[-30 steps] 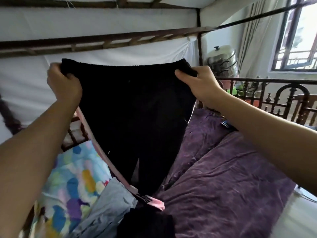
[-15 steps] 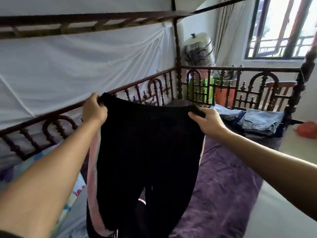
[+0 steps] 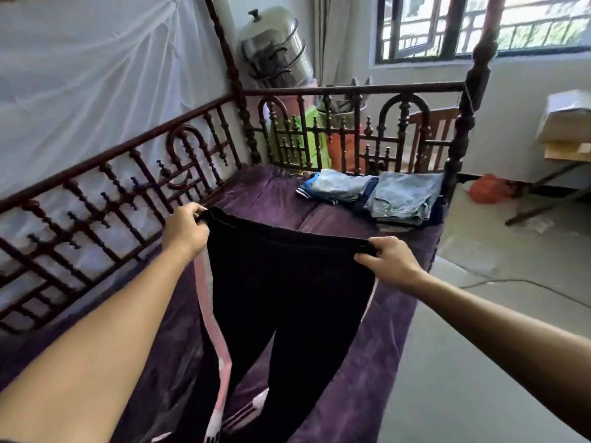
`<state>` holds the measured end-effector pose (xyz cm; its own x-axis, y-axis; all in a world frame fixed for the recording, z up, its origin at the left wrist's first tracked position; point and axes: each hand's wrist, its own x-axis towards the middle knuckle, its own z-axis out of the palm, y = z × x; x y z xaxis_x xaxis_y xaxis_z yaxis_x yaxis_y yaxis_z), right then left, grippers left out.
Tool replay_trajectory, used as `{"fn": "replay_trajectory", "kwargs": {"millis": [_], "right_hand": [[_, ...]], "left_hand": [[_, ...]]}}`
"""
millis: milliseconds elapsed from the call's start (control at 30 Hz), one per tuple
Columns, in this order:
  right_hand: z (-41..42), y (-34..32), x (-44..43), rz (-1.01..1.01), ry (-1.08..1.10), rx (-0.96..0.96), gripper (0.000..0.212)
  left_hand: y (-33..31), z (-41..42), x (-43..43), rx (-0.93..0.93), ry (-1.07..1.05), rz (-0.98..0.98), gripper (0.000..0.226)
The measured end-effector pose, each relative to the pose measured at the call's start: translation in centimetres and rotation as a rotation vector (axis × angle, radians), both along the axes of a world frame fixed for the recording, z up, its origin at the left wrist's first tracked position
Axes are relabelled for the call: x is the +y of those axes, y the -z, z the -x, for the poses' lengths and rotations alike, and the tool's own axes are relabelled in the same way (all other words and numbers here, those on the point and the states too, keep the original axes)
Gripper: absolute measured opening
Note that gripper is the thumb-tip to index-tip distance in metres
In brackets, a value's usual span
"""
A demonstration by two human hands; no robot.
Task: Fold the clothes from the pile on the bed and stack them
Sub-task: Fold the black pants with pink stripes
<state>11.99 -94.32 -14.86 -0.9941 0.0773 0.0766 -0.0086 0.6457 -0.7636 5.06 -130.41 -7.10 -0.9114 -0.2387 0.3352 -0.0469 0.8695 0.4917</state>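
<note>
I am holding a pair of black soft trousers with a pink side stripe (image 3: 287, 282) by the waistband, and I am stretching it wide between my two hands above the bed. My left hand (image 3: 184, 231) is gripping the left end of the waistband, with the fingers curled around the cloth. My right hand (image 3: 388, 262) is pinching the right end, the thumb and the bent fingers closing on the band. The two legs are hanging down toward me over the purple velvety bed cover (image 3: 367, 362). I cannot tell if they are touching it, and their ends are going out of view at the bottom.

At the far right corner of the bed a folded pile of pale blue denim (image 3: 403, 196) is lying beside the corner post. A second folded pile of light blue clothes (image 3: 339, 185) is lying just beside it on the left. Between the waistband and these piles a strip of cover is showing.

The dark carved wooden railing (image 3: 128, 187) is closing the left edge and the far edge of the bed. The right edge is opening to the grey floor (image 3: 463, 362).
</note>
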Motion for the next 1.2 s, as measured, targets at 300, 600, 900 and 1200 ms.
{"fn": "replay_trajectory", "kwargs": {"millis": [300, 600, 900, 1200], "right_hand": [[10.3, 6.6, 11.1, -0.205, 0.003, -0.265, 0.016], [21.2, 11.7, 17.2, -0.361, 0.063, -0.399, 0.019], [34.5, 18.9, 26.1, -0.487, 0.131, -0.456, 0.020], [45.1, 31.4, 30.9, -0.684, -0.153, -0.636, 0.031]], "left_hand": [[9.6, 11.3, 12.4, -0.204, 0.011, -0.093, 0.021], [16.7, 21.8, 19.1, -0.371, 0.026, -0.162, 0.013], [21.0, 33.8, 28.8, -0.467, -0.011, -0.224, 0.013], [32.0, 45.9, 38.4, -0.652, -0.059, -0.307, 0.028]]}}
